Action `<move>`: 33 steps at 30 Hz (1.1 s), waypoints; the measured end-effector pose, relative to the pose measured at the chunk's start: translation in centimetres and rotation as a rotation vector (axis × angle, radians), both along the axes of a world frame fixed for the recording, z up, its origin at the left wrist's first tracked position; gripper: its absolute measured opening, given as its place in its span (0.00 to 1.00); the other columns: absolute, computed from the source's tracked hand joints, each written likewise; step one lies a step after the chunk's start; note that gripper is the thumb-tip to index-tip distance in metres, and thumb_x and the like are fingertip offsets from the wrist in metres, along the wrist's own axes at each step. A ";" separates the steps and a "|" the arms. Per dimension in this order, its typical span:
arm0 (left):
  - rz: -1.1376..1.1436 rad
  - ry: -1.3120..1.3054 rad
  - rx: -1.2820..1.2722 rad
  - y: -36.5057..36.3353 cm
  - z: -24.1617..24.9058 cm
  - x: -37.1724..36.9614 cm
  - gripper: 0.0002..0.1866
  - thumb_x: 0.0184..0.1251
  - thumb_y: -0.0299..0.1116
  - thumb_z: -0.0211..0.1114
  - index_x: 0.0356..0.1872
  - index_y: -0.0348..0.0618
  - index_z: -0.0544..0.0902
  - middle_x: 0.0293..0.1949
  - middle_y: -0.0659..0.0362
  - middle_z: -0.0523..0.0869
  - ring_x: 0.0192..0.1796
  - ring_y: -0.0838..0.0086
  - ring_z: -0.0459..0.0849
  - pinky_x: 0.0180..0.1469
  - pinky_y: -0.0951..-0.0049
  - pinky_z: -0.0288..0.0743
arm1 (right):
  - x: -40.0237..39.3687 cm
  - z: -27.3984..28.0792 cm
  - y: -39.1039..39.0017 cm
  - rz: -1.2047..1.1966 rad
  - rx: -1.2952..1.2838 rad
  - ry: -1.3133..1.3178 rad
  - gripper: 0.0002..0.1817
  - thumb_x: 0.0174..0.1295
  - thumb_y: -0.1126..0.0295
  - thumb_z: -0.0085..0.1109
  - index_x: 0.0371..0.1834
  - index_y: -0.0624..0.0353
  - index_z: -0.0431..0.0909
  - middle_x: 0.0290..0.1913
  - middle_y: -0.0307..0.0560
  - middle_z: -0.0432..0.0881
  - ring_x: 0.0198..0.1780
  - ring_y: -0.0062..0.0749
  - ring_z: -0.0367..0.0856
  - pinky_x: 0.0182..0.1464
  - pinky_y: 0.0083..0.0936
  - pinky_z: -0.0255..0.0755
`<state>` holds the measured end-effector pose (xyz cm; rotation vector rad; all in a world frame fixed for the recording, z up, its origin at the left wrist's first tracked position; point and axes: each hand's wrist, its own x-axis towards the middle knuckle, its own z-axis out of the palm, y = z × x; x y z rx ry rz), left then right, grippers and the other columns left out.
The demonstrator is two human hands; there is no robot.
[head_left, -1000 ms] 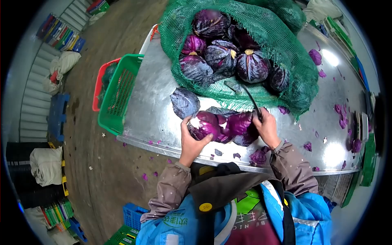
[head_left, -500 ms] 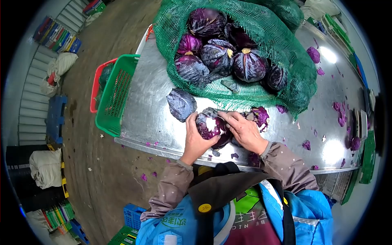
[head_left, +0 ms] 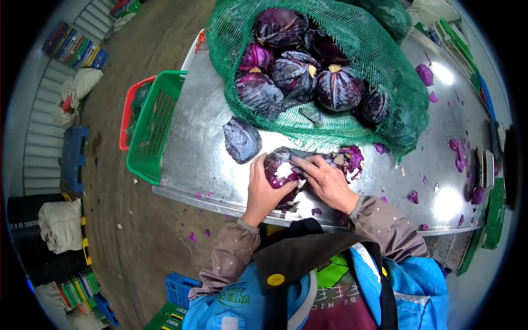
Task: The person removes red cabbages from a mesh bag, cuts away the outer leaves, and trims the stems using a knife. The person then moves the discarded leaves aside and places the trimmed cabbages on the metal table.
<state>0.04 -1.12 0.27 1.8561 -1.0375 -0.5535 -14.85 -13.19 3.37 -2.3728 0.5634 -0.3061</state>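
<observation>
My left hand [head_left: 265, 192] is wrapped around the left side of a red cabbage [head_left: 278, 171], its thumb across the front. A pale cut patch shows on the cabbage's face. Over the cabbage's upper right side, my right hand [head_left: 329, 181] is closed, and a thin, straight, knife-like blade [head_left: 285, 158] seems to stick out from its fingers; the handle is hidden. A loose dark outer leaf [head_left: 242, 140] lies to the upper left. Torn leaves and trimmings [head_left: 350, 160] lie beyond my right hand, with small scraps near the table's front edge.
A green mesh sack [head_left: 404, 121] holding several red cabbages [head_left: 339, 91] lies across the back of the metal table [head_left: 192, 148]. A green crate [head_left: 157, 129] and a red crate [head_left: 125, 118] stand off its left edge. Purple scraps [head_left: 457, 154] are scattered at right.
My right hand has shifted slightly at the cabbage, and more leaf pieces hang loose at its lower right. My left hand keeps its hold.
</observation>
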 end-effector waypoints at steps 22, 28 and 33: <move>0.064 -0.248 -0.008 -1.7 0.3 -1.0 0.42 0.43 0.45 0.78 0.56 0.32 0.67 0.48 0.44 0.76 0.50 0.50 0.78 0.49 0.58 0.74 | 2.2 -0.2 -2.2 0.038 -0.435 0.098 0.22 0.56 0.70 0.52 0.56 0.46 0.72 0.29 0.46 0.80 0.24 0.44 0.81 0.24 0.39 0.72; 0.052 -0.220 0.008 -1.7 -0.1 -1.8 0.45 0.41 0.43 0.79 0.57 0.28 0.65 0.52 0.41 0.72 0.54 0.47 0.73 0.55 0.56 0.69 | 1.8 -0.4 -2.5 0.036 -0.366 0.058 0.16 0.58 0.70 0.50 0.51 0.49 0.72 0.28 0.50 0.81 0.26 0.50 0.81 0.26 0.43 0.73; -0.006 -0.328 -0.091 -0.4 0.0 -3.1 0.47 0.40 0.39 0.79 0.62 0.32 0.64 0.59 0.41 0.68 0.59 0.47 0.70 0.61 0.57 0.66 | 1.3 -1.8 -4.9 -0.167 -0.160 0.065 0.11 0.65 0.63 0.50 0.44 0.56 0.71 0.26 0.60 0.80 0.32 0.60 0.79 0.33 0.52 0.70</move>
